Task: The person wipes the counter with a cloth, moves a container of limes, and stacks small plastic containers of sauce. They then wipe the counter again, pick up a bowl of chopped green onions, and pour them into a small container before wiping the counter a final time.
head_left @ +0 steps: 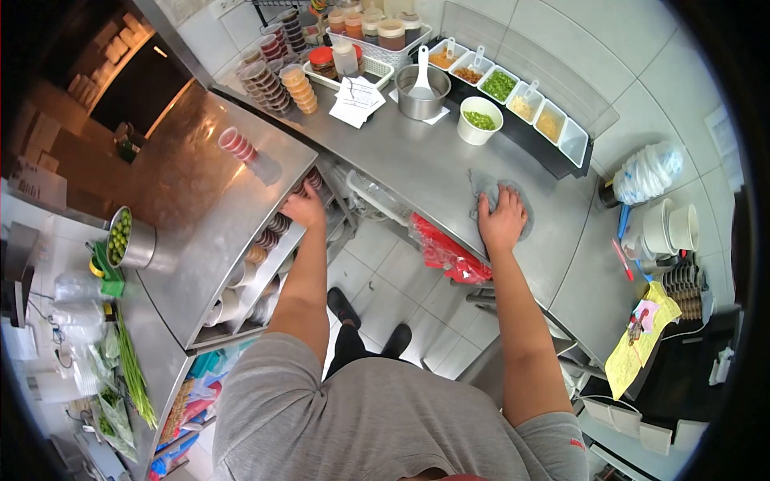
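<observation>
My right hand [504,218] lies on a grey cloth [525,210] on the steel counter [405,164], fingers pointing away from me and slightly spread. My left hand [305,207] reaches to the shelf under the left steel table [192,180], at a row of small dark-filled cups [314,178]. Its fingertips are partly hidden by the cups and the table edge, so its grip is unclear. A short stack of red-filled cups [238,144] stands on the table above it.
A white tub of chopped greens [480,120], a steel pot [423,92] and a row of topping trays [525,104] stand at the counter's back. Stacked sauce cups [265,86] are at back left. A red plastic bag [449,248] hangs below the counter edge.
</observation>
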A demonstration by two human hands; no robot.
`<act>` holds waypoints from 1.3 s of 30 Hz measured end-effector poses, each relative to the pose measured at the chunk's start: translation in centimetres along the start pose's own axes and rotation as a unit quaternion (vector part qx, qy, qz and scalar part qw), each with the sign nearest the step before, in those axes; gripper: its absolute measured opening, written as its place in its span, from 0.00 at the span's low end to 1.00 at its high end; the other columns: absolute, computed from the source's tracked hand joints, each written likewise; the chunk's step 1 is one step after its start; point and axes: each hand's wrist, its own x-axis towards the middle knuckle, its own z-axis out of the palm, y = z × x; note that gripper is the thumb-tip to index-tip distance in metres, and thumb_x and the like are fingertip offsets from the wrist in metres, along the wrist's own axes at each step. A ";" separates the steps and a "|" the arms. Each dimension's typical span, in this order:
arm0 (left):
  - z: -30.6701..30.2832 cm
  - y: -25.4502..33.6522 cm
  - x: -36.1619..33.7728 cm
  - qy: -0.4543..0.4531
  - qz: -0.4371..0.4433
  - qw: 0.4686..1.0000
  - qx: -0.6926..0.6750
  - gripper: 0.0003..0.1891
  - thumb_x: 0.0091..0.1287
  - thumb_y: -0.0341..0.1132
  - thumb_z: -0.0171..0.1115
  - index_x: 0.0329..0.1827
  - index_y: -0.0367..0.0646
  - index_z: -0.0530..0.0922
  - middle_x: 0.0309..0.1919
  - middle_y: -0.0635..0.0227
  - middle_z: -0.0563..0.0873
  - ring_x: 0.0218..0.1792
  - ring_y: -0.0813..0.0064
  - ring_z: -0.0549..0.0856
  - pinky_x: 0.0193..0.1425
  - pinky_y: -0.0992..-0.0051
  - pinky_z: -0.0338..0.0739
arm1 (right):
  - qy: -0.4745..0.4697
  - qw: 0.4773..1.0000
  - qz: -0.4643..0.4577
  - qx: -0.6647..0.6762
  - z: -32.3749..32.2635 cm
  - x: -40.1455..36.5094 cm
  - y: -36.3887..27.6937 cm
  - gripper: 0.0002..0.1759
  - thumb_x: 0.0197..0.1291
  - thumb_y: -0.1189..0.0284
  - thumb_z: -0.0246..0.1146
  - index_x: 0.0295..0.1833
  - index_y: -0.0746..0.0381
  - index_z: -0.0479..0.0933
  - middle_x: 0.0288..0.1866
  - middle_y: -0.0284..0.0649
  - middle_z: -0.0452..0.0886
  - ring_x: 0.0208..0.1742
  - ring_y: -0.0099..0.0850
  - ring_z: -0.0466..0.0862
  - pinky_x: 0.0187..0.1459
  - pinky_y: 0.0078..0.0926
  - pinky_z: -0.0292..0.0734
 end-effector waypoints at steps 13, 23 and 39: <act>0.2 -1.5 0.9 -0.241 0.092 0.965 0.052 0.23 0.58 0.44 0.58 0.58 0.53 0.72 0.56 0.57 0.76 0.58 0.51 0.72 0.60 0.47 0.61 | 0.004 1.000 -0.006 -0.007 0.1 -0.1 0.1 0.27 0.55 0.55 0.58 0.56 0.60 0.72 0.58 0.46 0.74 0.63 0.42 0.70 0.62 0.44 0.58; 0.2 -2.9 0.8 -0.282 0.082 0.954 0.062 0.21 0.60 0.46 0.56 0.57 0.54 0.73 0.58 0.59 0.75 0.61 0.53 0.71 0.63 0.49 0.60 | 0.004 1.000 -0.004 -0.002 -0.2 0.0 0.0 0.27 0.55 0.55 0.58 0.56 0.60 0.73 0.58 0.46 0.74 0.63 0.42 0.69 0.62 0.44 0.58; 1.6 -4.3 2.1 -0.285 0.074 0.956 0.009 0.19 0.62 0.37 0.51 0.57 0.47 0.72 0.56 0.53 0.75 0.58 0.49 0.72 0.61 0.55 0.66 | -0.011 1.000 0.004 -0.005 0.2 0.0 0.2 0.28 0.56 0.55 0.58 0.57 0.61 0.72 0.60 0.46 0.73 0.64 0.42 0.68 0.63 0.45 0.57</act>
